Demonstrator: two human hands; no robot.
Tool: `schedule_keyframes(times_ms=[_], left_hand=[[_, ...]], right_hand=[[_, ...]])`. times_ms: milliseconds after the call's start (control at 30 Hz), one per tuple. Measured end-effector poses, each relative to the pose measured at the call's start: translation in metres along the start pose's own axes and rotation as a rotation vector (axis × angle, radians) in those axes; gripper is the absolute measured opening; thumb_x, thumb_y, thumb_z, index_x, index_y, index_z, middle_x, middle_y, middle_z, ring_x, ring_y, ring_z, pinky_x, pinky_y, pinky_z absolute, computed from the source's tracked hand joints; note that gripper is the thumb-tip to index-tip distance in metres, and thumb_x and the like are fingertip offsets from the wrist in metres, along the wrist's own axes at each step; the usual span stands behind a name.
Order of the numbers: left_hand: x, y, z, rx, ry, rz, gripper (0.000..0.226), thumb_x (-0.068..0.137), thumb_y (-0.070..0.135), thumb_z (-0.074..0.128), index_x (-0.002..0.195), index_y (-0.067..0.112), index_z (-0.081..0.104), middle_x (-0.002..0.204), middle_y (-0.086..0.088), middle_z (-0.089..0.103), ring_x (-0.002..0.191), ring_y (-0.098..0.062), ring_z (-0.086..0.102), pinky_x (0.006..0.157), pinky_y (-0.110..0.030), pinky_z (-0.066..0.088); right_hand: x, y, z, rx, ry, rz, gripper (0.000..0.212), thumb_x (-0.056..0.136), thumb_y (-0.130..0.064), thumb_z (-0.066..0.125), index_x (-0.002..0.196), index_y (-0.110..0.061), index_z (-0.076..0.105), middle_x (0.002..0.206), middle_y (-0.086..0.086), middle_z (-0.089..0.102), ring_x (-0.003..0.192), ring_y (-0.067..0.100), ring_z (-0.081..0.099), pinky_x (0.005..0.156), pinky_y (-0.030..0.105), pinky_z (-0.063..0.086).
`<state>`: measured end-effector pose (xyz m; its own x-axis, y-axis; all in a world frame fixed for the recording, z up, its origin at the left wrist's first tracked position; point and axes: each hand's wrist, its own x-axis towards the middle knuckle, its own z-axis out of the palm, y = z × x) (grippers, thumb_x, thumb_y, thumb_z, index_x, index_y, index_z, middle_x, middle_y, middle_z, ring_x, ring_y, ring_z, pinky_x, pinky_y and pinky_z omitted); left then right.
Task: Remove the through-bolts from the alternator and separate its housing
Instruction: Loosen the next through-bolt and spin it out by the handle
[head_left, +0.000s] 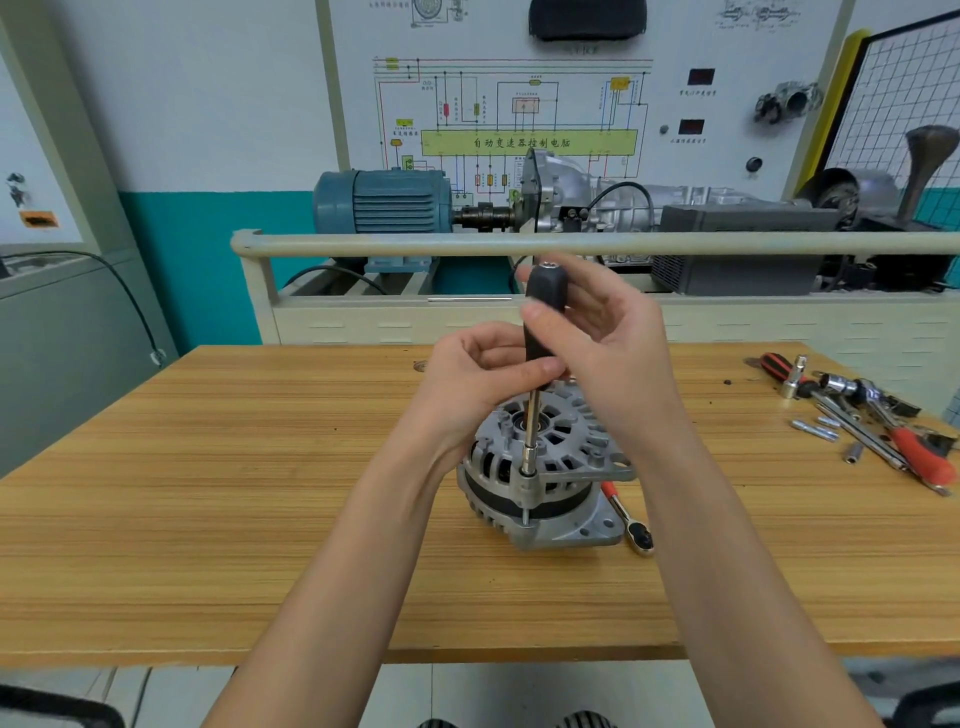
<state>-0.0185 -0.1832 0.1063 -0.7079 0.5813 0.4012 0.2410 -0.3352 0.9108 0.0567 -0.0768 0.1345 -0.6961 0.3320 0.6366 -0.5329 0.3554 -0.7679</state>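
Observation:
A grey alternator (545, 467) stands on the wooden table (260, 493), its ribbed housing facing up. A nut driver with a black handle (543, 332) stands upright over it, and its steel shaft (531, 431) ends in a socket seated on a through-bolt (525, 499) at the housing's front edge. My left hand (478, 374) grips the lower part of the handle. My right hand (608, 343) holds the upper part, with the thumb across the handle's front.
A small ratchet with a red grip (626, 514) lies just right of the alternator. Several sockets, bits, wrenches and red-handled tools (857, 415) are scattered at the table's right end. Behind the table stands a training rig with a blue motor (384, 202).

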Motion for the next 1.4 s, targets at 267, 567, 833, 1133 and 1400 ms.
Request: schedule_keyframes(times_ms=[267,567,833,1133,1400], left_hand=[[-0.002,0.003,-0.003,-0.035,-0.113,-0.039,0.044,0.08,0.014,0.065,0.121,-0.002,0.061,0.106,-0.015,0.071,0.097,-0.025,0.069,0.091,-0.04,0.054],[0.001,-0.001,-0.004,0.017,0.033,0.039,0.047,0.062,0.011,0.081,0.106,0.002,0.065,0.092,-0.013,0.073,0.089,-0.027,0.07,0.085,-0.039,0.055],[-0.001,0.0,-0.002,0.046,-0.023,0.02,0.03,0.072,0.007,0.073,0.101,0.003,0.069,0.09,-0.011,0.075,0.085,-0.019,0.071,0.077,-0.027,0.056],[-0.003,0.002,0.0,0.097,-0.134,0.045,0.032,0.089,0.001,0.061,0.12,0.0,0.062,0.11,-0.02,0.07,0.103,-0.031,0.067,0.094,-0.04,0.053],[0.003,-0.001,0.001,0.12,0.065,0.098,0.027,0.07,-0.004,0.077,0.095,0.004,0.067,0.08,-0.007,0.072,0.077,-0.019,0.07,0.076,-0.029,0.057]], right_hand=[[0.003,0.005,-0.003,0.007,-0.02,0.008,0.036,0.092,-0.001,0.057,0.128,-0.003,0.058,0.112,0.002,0.069,0.107,0.008,0.065,0.094,0.036,0.053],[0.002,0.003,0.002,-0.071,0.049,-0.035,0.032,0.08,-0.01,0.075,0.11,-0.009,0.066,0.102,0.0,0.072,0.098,0.01,0.067,0.091,0.033,0.054],[0.003,0.002,0.002,-0.047,-0.101,0.03,0.028,0.089,-0.012,0.065,0.117,-0.014,0.06,0.11,-0.005,0.067,0.106,0.006,0.063,0.096,0.033,0.051],[0.006,0.002,-0.001,-0.07,-0.105,0.031,0.027,0.09,-0.01,0.062,0.093,-0.036,0.059,0.103,-0.009,0.07,0.095,-0.001,0.064,0.079,0.018,0.052],[0.004,-0.001,0.003,-0.17,0.063,-0.012,0.041,0.076,-0.015,0.079,0.114,-0.013,0.064,0.104,0.0,0.071,0.101,0.01,0.065,0.093,0.035,0.053]])
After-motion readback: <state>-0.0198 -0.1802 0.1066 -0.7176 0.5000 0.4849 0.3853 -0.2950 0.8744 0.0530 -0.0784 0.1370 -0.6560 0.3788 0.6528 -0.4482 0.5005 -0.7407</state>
